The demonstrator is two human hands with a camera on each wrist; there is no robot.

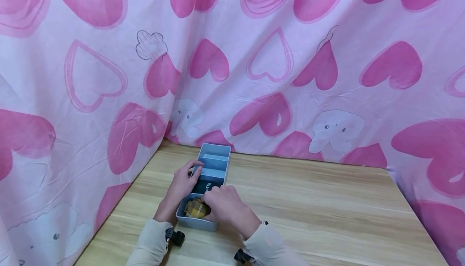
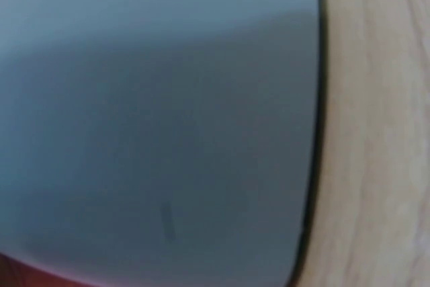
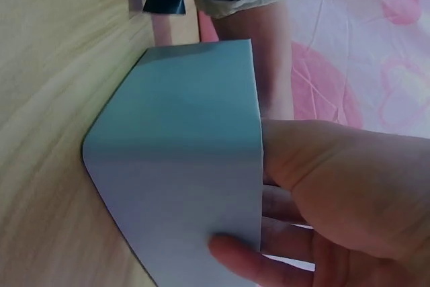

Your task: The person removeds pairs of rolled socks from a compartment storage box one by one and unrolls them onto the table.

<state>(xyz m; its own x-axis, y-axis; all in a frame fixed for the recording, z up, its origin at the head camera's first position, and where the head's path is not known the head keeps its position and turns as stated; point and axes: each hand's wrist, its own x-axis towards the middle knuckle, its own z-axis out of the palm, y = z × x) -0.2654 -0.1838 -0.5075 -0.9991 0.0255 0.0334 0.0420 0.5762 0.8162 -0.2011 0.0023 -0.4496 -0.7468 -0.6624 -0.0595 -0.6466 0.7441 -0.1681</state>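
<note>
A long blue-grey organizer box (image 1: 215,149) with divided compartments stands on the table. In its front compartment lies a yellow-brown package (image 1: 196,208) with a shiny clear wrap. A dark item with white letters (image 1: 203,186) lies in the compartment behind it. My left hand (image 1: 184,179) holds the box's left wall, thumb and forefinger over the rim. My right hand (image 1: 225,203) reaches over the right rim, with thumb and forefinger at the package's right end. In the right wrist view, one finger (image 3: 245,260) lies against the outside wall; the others go behind the rim, partly hidden.
The wooden table (image 1: 308,205) extends to the right of the box. Pink heart-patterned cloth (image 1: 261,64) hangs along the back and both sides, close behind the box's far end. The left wrist view holds mostly the box's smooth outer wall (image 2: 161,132) at close range.
</note>
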